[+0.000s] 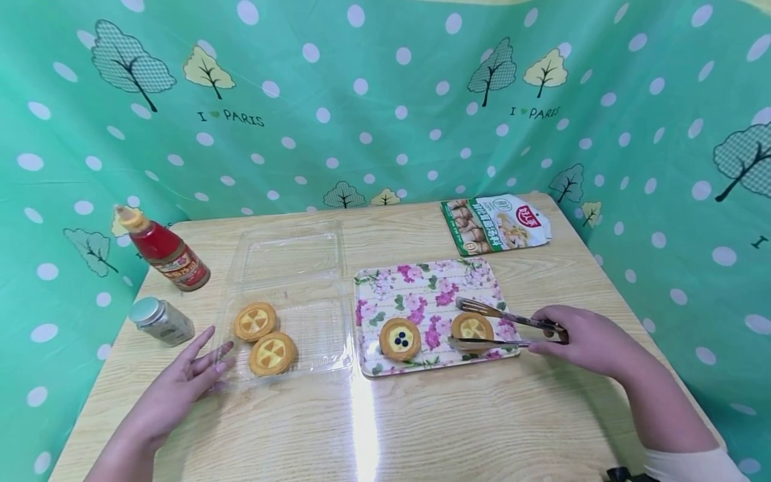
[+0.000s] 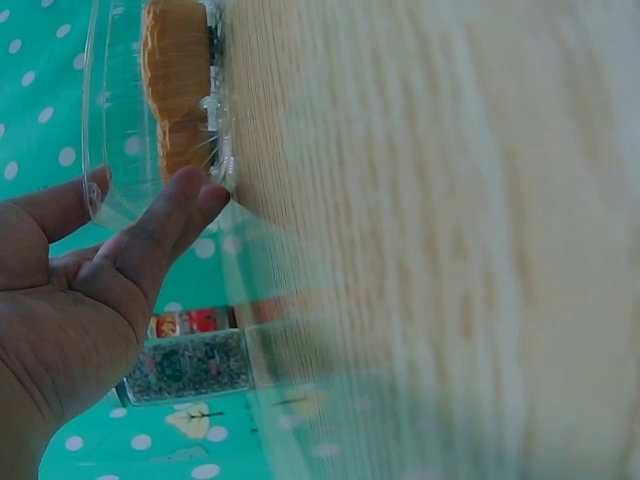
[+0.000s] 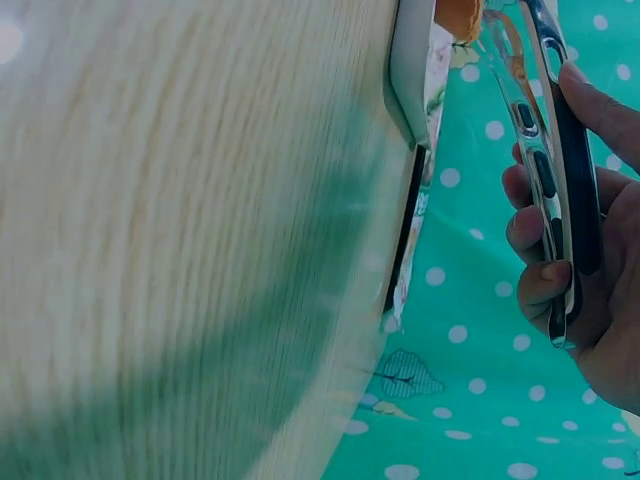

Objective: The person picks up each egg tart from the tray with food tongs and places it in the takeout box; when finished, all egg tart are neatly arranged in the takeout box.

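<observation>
Right hand gripped metal tongs around a golden-rimmed, yellow-filled tart; left hand, fingers spread, touched clear container at left

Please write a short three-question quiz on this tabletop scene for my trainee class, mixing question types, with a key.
1. How many tarts lie in the clear container? A) one B) two C) four
2. True or false: the tart with three dark dots lies on the floral tray.
3. What does the right hand hold?

Key:
1. B
2. True
3. A pair of tongs
</observation>
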`<state>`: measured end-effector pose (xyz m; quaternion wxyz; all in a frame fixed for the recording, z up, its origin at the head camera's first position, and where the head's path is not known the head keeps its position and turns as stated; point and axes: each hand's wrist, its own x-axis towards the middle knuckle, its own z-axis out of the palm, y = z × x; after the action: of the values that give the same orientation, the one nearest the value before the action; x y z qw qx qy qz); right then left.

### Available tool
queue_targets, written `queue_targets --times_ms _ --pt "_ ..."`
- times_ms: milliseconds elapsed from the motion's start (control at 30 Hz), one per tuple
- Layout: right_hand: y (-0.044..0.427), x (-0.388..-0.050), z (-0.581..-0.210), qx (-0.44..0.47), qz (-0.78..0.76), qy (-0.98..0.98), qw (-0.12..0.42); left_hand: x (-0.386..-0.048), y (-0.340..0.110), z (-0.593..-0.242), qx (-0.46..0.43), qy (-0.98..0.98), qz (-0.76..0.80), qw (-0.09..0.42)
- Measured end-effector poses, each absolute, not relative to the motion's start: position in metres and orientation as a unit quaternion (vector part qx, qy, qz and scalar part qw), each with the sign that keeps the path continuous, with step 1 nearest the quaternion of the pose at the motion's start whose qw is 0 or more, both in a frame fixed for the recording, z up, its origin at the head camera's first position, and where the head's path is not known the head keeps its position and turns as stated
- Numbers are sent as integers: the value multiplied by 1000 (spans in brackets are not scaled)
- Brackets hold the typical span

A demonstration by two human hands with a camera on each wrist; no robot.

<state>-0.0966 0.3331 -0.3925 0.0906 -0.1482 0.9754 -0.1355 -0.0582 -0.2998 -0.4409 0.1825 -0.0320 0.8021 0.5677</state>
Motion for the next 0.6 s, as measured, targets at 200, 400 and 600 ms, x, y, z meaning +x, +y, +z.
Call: queue_targets --times_ms 200,400,600 --pt "341 -92 -394 -147 -141 974 96 -58 -300 -441 -33 802 568 183" --pt "343 -90 -397 -142 -133 976 102 -58 -299 -440 -32 802 568 183" --pt "344 -88 -399 -146 -131 976 91 -58 -299 -440 -31 802 569 181"
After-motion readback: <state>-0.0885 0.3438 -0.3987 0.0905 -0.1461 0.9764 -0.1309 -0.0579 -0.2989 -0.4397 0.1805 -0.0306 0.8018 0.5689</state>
